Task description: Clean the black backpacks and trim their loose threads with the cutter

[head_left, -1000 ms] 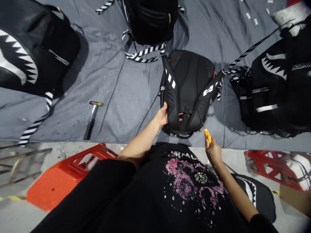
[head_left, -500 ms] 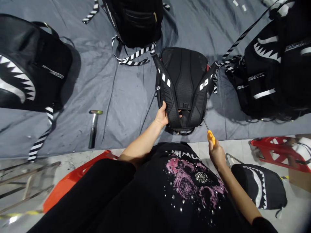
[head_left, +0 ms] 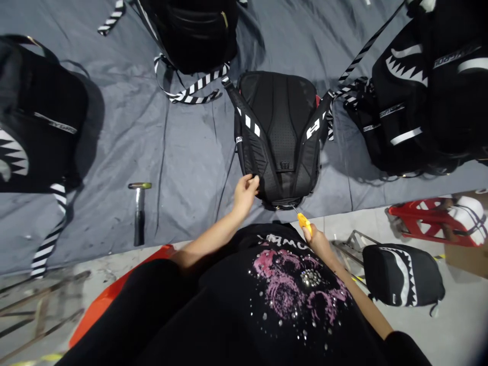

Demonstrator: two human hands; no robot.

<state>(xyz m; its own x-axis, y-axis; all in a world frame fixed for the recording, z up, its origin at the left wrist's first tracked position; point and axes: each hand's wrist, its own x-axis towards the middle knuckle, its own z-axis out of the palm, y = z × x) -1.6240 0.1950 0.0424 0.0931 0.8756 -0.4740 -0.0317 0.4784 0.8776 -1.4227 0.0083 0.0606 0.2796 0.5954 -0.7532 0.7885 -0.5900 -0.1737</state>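
Note:
A black backpack [head_left: 284, 137] lies on the grey cloth, its padded back panel and both shoulder straps facing up. My left hand [head_left: 244, 195] is closed at the bag's lower left edge, thumb and fingers pinching its side. In my right hand [head_left: 316, 239] is a yellow-handled tool [head_left: 304, 222] with a thin metal shaft. Its tip points at the bag's near end by the top handle, and I cannot tell whether it touches. A hammer [head_left: 140, 213] with a black grip rests on the cloth, left of my left hand.
More black backpacks stand around: one at the left [head_left: 46, 117], one at the back [head_left: 190, 35], and some at the right [head_left: 412, 112]. Striped straps [head_left: 194, 94] trail across the cloth [head_left: 190, 162]. Below the table edge are red stools [head_left: 114, 290] and a shark-mouth bag [head_left: 404, 274].
My right hand has brought the yellow-handled tool leftward from the bag's right side to its near end. My left hand's fingers have come out from under the strap to the bag's edge.

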